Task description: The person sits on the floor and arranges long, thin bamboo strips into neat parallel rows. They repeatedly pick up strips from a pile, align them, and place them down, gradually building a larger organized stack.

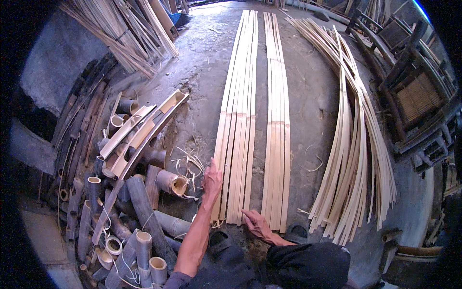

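Note:
Two flat groups of long, pale bamboo strips lie side by side on the floor, running away from me. The wider group is on the left and the narrower group on the right, with a gap between them. Along the outer left edge of the wider group rests my left hand, its fingers stretched forward against the strips. My right hand is at the near end of that same group, its forefinger extended onto the strip ends. Neither hand grips a strip that I can make out.
A loose, fanned bundle of bamboo strips lies to the right. Cut bamboo tubes and split bamboo halves are heaped at left. More strips lean at the far left. Dark wooden chairs stand along the right side.

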A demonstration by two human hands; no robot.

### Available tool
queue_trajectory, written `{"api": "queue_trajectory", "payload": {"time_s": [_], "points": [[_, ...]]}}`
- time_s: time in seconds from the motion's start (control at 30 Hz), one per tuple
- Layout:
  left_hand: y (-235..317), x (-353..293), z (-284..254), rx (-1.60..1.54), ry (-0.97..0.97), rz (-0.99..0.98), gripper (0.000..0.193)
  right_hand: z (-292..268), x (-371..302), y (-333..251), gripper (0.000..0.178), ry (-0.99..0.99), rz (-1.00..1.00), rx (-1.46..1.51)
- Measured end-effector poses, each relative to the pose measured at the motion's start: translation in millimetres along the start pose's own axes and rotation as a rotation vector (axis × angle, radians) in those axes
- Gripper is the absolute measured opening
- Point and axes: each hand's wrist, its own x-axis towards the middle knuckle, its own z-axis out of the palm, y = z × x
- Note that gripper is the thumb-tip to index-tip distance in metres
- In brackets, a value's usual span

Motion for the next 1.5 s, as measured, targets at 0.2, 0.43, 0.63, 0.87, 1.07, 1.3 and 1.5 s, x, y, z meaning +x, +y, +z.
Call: {"api": "queue_trajectory", "payload": {"time_s": [0.2,0.43,0.63,0.87,1.07,1.3,1.5], "points": [[35,-12,-34,-0.209,0.283,0.121,0.054,4,0,14,0.033,0.015,-0.058,0.042],[58,-15,-24,-0.306,0.27,0.182,0.051,8,-2,20,0.033,-0.05,0.002,0.0],[45,-13,-3,-0.253,0.133,0.075,0.052,0,-1,8,0.034,-0.051,0.015,0.031],[51,-24,-3,-0.237,0.228,0.121,0.05,3,-1,12,0.032,-0.106,0.126,0.208],[61,-24,-3,-0.224,0.254,0.156,0.051,10,0,17,0.038,-0.046,-0.064,0.006],[52,-23,15,-0.272,0.268,0.202,0.051,4,-1,20,0.032,-0.119,0.106,0.087],[68,-26,8,-0.266,0.214,0.156,0.05,0,11,0,0.032,-0.106,0.093,0.058]]}}
